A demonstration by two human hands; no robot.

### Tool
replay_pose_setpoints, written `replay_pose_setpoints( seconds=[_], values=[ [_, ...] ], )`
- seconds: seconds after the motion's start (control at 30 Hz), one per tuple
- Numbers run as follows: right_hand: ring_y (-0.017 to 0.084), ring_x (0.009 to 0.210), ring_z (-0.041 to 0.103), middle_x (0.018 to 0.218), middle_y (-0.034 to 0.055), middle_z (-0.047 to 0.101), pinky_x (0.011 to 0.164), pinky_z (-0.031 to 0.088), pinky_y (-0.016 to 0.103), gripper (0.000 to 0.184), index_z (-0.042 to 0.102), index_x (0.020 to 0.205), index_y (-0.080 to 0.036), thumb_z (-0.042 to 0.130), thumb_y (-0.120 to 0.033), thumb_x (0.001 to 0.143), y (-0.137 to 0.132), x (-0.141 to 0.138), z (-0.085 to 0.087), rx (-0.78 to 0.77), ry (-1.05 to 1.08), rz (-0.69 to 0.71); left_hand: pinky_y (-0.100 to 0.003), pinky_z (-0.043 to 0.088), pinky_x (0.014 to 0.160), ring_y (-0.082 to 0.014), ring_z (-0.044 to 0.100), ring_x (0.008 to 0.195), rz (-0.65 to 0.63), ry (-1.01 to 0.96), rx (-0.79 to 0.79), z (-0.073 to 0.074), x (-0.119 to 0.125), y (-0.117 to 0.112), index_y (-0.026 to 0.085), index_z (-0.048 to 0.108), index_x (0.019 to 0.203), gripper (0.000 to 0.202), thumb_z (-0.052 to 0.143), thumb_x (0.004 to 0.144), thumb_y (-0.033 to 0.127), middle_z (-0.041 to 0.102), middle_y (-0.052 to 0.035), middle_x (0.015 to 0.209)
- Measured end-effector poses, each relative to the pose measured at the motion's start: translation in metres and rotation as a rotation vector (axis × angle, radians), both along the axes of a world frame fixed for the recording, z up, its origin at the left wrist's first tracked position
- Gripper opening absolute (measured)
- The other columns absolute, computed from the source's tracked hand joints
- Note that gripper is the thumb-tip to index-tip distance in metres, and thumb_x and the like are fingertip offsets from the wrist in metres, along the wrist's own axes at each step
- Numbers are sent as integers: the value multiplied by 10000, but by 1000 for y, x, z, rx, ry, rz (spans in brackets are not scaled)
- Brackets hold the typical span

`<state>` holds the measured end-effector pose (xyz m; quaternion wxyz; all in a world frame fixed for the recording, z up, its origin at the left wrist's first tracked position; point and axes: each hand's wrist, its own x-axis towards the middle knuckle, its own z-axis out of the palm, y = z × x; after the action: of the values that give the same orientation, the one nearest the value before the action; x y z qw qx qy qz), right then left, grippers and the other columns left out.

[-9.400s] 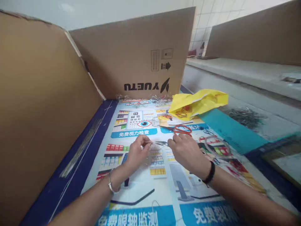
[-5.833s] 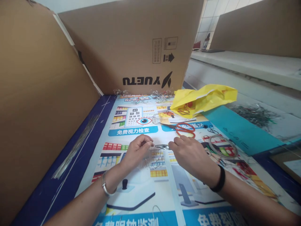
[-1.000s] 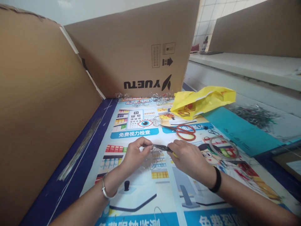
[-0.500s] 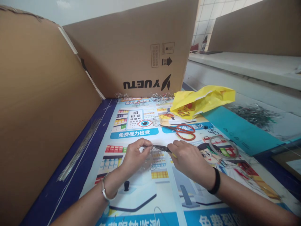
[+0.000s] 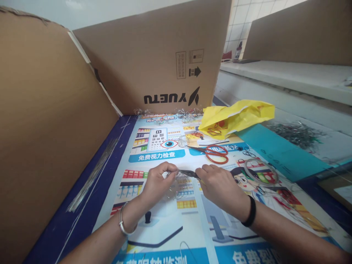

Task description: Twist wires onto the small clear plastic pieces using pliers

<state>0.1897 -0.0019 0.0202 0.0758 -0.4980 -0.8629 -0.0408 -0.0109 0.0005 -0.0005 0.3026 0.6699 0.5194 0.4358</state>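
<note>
Between my hands is a small piece of thin bent wire (image 5: 180,186), its loops hanging below my fingers over the printed sheet. My left hand (image 5: 161,180) pinches the wire at its upper end with thumb and forefinger. In my right hand (image 5: 216,183) are dark-jawed pliers (image 5: 188,172), their handles mostly hidden by my fingers. The pliers' tips meet the wire right beside my left fingertips. Beyond my hands lie red-handled scissors (image 5: 217,153), with a small wire ball (image 5: 183,141) at their blade tips.
Straight wires (image 5: 93,176) lie along the left edge. Cardboard panels (image 5: 143,66) stand behind and at left. A yellow bag (image 5: 239,116), a wire coil (image 5: 261,172) and a heap of wire scraps (image 5: 295,135) are at right. More wire pieces (image 5: 187,115) sit by the back panel.
Almost nothing differs. My hands, the pliers and the wire keep the same place, apart from a very slight shift of the right hand.
</note>
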Motion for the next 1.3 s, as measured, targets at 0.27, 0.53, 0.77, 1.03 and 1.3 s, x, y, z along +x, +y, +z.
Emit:
replay_pose_setpoints(
  seconds=[0.27,0.53,0.77,1.03,1.3],
  values=[
    [163,678,538,764,50,617,542,210,292,191,584,801,-177,446,-49,773,-1,0,1,-9,-18,3,-255,500,720,-127,621,742,18,-12,0,2,2,0,186,622,734,45,586,760,174,674,1,760],
    [162,659,551,752,56,624,523,188,293,179,584,792,-168,450,-51,773,0,1,1,-6,-21,11,-254,503,713,-129,625,733,28,-9,3,1,2,-1,189,624,720,51,593,754,168,676,2,749],
    [149,662,565,773,45,640,515,185,282,147,595,807,-171,467,-99,804,3,1,3,-77,-9,-2,-248,500,718,-129,626,741,31,-7,-13,3,3,-1,183,624,719,59,586,753,155,677,6,749],
    [142,680,567,773,33,629,517,212,272,124,594,815,-184,475,-166,843,4,2,0,-89,16,-12,-261,498,706,-135,623,725,34,6,-14,1,3,1,184,624,727,55,579,752,162,678,0,746],
    [153,761,561,827,37,617,584,294,263,94,580,828,-180,487,-190,840,8,2,-5,-13,88,-57,-263,493,707,-132,614,726,91,-38,-30,0,3,4,188,629,712,51,591,745,184,678,-3,747]
  ],
)
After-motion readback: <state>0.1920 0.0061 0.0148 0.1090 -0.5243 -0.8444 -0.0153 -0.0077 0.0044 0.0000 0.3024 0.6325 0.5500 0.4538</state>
